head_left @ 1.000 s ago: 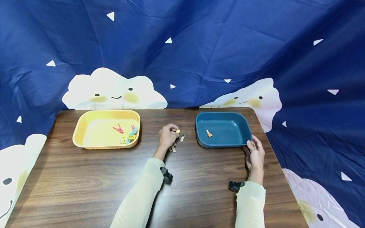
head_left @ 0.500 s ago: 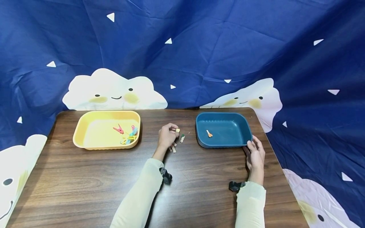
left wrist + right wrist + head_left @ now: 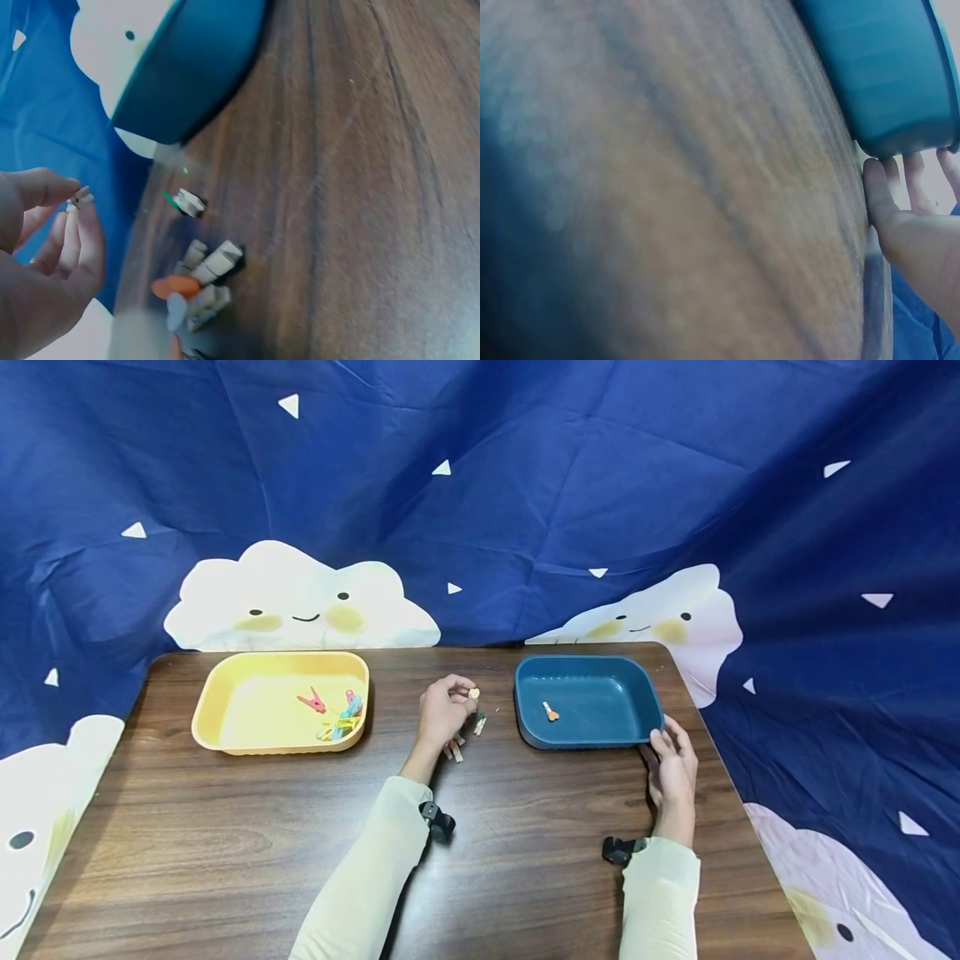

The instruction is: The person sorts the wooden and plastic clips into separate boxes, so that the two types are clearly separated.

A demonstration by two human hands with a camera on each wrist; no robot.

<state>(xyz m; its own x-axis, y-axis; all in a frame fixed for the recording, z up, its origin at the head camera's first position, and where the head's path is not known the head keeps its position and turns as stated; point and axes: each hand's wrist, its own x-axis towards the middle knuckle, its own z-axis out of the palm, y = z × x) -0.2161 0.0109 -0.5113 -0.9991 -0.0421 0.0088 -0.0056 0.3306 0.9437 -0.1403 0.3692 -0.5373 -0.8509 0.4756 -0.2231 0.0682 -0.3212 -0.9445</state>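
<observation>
My left hand (image 3: pixel 442 714) pinches a small wooden clothespin (image 3: pixel 474 693) with a pale heart on it, between thumb and fingertips, above the table. In the left wrist view that clothespin (image 3: pixel 79 199) shows at the fingertips. Below lie several wooden mini clothespins (image 3: pixel 217 262), some with an orange or pale decoration, and one with a green piece (image 3: pixel 189 202) lies apart. My right hand (image 3: pixel 672 768) touches the near right corner of the blue bin (image 3: pixel 592 744), its fingers fairly straight against the outside. One clothespin with an orange heart (image 3: pixel 551 712) lies in that bin.
At the left stands a yellow bin (image 3: pixel 247 745) with several coloured plastic clothespins (image 3: pixel 343 720) at its right end. Both bins stand near the back edge of the wooden table (image 3: pixel 510 843), before a blue curtain (image 3: pixel 480 510).
My left hand has lifted slightly up and to the right with the heart clothespin between its fingertips. The right hand stays at the blue bin's corner.
</observation>
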